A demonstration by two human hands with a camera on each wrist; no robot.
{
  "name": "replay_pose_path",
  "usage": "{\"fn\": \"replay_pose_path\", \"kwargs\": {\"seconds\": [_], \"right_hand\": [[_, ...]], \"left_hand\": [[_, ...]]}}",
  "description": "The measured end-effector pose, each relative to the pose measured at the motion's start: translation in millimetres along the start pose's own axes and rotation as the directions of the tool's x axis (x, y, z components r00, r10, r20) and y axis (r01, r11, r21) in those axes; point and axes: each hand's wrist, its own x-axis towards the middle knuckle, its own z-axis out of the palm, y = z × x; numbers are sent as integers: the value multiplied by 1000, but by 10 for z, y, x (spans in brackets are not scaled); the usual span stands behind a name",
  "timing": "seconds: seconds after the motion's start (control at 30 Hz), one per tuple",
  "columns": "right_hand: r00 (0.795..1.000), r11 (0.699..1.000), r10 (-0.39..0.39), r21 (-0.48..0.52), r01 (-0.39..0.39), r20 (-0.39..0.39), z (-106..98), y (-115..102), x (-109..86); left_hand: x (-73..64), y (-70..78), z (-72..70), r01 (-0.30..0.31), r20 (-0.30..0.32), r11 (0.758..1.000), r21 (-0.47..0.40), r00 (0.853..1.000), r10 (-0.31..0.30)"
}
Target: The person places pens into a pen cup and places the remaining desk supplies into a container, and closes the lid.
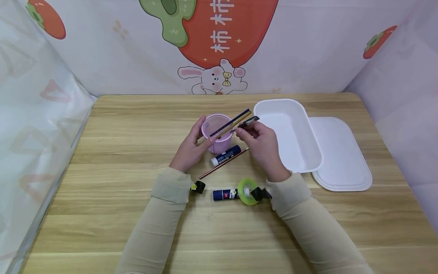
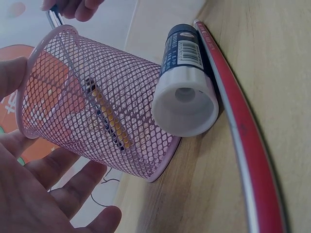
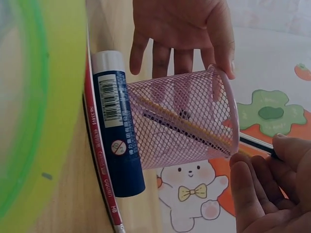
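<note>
Head cam first: the left hand (image 1: 189, 150) has the pink mesh pen cup (image 1: 219, 147), thumb at the near rim and fingers round the outer side, while the right hand (image 1: 262, 146) pinches a black pen (image 1: 251, 120) right by the cup's mouth. A navy pencil (image 1: 232, 121) and a yellow pencil (image 1: 235, 124) lean out of the cup toward the right hand, so I'd feed the pen in steep, clear of those two, and use the left hand to stop the cup tipping. The white tub (image 1: 284, 129) sits just past the right hand, its floor showing, with the white lid (image 1: 342, 152) beyond it. A blue glue stick (image 1: 226, 155) and a red pencil (image 1: 224, 163) lie between the hands, just beside the cup; a second glue stick (image 1: 225, 194) and a green tape roll (image 1: 248, 201) lie between the wrists. Left wrist cam: thumb on the rim, other fingers stretched out by the mesh, both pencils visible through it. I'd go light on that grip, mesh could flex. Right wrist cam: thumb and fingers pinch the pen at the rim, can't tell how far in it is; I'd let go only once it's well down, otherwise it could flip out.
</note>
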Motion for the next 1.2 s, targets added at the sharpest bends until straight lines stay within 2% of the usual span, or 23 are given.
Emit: {"fn": "replay_pose_path", "kwargs": {"seconds": [0.03,0.13,0.3,0.73,1.0,1.2], "right_hand": [[1000,1000,5,-5,-5,4,7,4,-2],[1000,1000,21,-22,-21,19,22,15,-5],[999,999,37,-12,-37,37,34,22,5],[997,997,66,-28,-65,36,28,3,-25],[997,998,48,34,-50,56,54,10,-69],[997,999,50,-1,-50,59,60,-1,-94]], "left_hand": [[-18,49,-3,3,3,1000,-2,1000,-3],[-15,39,-1,5,2,1000,2,1000,-5],[40,-116,14,-2,-19,1000,17,1000,2],[43,-116,12,4,-21,1000,22,1000,-4],[44,-123,4,1,-22,999,37,1000,0],[52,-127,3,5,-17,999,36,1000,-5]]}}
